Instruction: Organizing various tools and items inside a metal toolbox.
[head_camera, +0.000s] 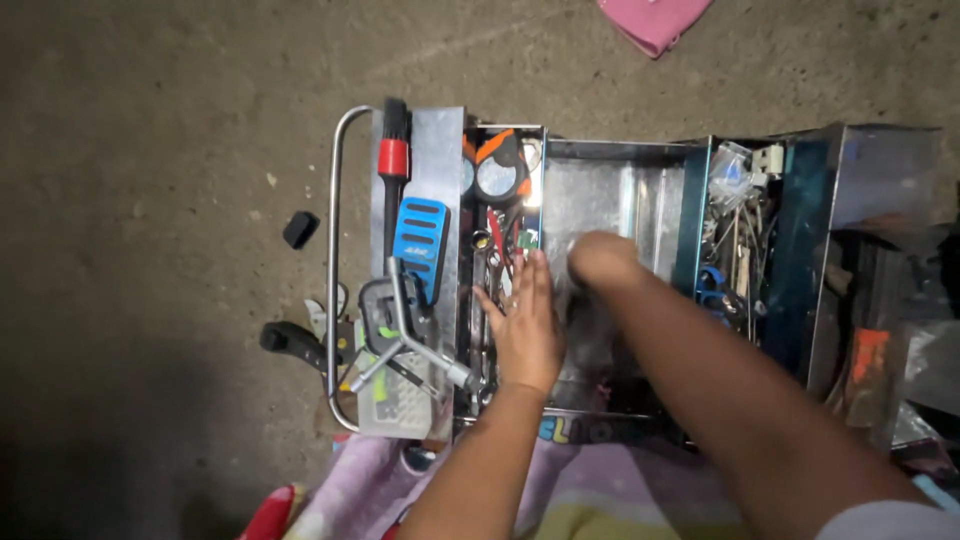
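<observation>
A metal toolbox (610, 160) is sitting opened out on the concrete floor (150, 130) across the middle of the frame, its side trays folded apart so that every compartment is lying exposed from above. The left hand (525, 320) is lying flat with its fingers spread, gripping nothing, over the wrenches (487, 262) in the narrow tray left of centre, seemingly feeling through them. The right hand (603, 260) is reaching down into the deep centre well of the box with its fingers curled under; whether it is grasping anything there cannot be told, because the fingers are hidden and blurred. On the flat lid at the left of the box, a blue-handled tool (421, 240), a brush with a red band (393, 150) and a branched socket wrench (415, 340) are lying loose, probably parked there to keep them out of the way. The tray at the right of the frame is holding small tangled hardware and a clear bag (735, 170). A small black piece (300, 229) is lying on the floor to the left, and a pink cloth (655, 20) is showing at the top edge.
</observation>
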